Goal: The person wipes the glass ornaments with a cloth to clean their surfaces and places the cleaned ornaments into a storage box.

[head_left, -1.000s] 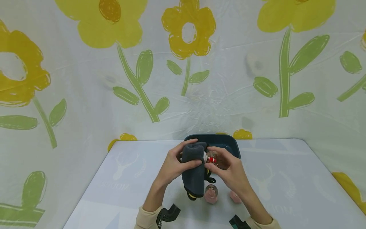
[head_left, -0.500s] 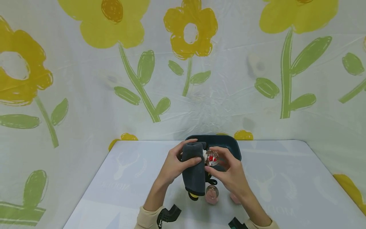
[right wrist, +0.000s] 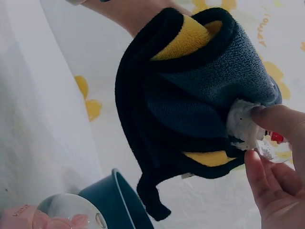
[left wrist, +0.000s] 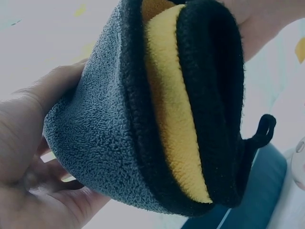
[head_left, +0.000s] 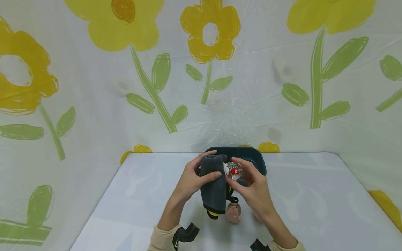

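Note:
In the head view my left hand [head_left: 191, 179] grips a folded towel [head_left: 213, 195], thumb across its front. The towel is blue-grey outside and yellow inside, with black edging and a small loop, as the left wrist view shows. My right hand [head_left: 255, 186] pinches a small snow globe [head_left: 234, 170] with a red figure inside its clear ball. Its rough white base [right wrist: 242, 123] presses against the towel's fold in the right wrist view. Thumb and fingertips sit around the base and ball. Part of the base is hidden by the towel.
A dark teal basin [head_left: 263, 164] stands at the table's back edge, behind the hands. Just below the towel is a pink-based globe [head_left: 233, 212]; another pink piece [head_left: 258, 217] is mostly hidden by the right wrist. A flowered curtain [head_left: 245, 90] hangs behind the table.
The snow globe has turned in my right fingers, its clear ball now facing the head camera more, and has shifted slightly up. My left hand keeps its hold on the towel.

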{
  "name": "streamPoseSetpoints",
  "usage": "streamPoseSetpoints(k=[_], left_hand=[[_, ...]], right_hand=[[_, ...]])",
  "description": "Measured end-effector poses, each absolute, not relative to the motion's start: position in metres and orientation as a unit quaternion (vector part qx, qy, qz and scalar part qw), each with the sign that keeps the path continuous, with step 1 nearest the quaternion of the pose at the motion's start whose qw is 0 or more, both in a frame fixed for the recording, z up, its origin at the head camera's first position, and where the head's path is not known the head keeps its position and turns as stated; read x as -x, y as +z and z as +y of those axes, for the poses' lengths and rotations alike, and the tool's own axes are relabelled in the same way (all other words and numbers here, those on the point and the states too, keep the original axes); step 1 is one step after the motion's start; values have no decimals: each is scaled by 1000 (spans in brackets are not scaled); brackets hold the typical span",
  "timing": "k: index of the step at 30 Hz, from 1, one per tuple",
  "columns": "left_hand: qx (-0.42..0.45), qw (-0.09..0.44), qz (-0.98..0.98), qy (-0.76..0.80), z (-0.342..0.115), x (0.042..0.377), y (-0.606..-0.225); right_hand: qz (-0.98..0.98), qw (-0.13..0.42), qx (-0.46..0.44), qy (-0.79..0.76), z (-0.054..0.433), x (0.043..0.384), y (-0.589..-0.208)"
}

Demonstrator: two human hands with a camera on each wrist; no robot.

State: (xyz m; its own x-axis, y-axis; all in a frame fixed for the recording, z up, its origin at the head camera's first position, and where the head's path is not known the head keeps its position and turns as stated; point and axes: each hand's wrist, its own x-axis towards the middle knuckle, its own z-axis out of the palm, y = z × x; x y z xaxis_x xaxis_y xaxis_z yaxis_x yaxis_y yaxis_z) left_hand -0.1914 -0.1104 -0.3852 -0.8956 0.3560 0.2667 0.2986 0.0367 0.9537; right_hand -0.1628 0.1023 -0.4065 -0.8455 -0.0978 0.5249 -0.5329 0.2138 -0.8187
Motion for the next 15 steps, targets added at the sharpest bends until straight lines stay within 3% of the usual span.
streamPoseSetpoints(k=[15], left_hand=[[-225, 18, 721, 655, -113, 191, -384]], right_hand=[[-759, 205, -198, 586, 103, 162, -402]])
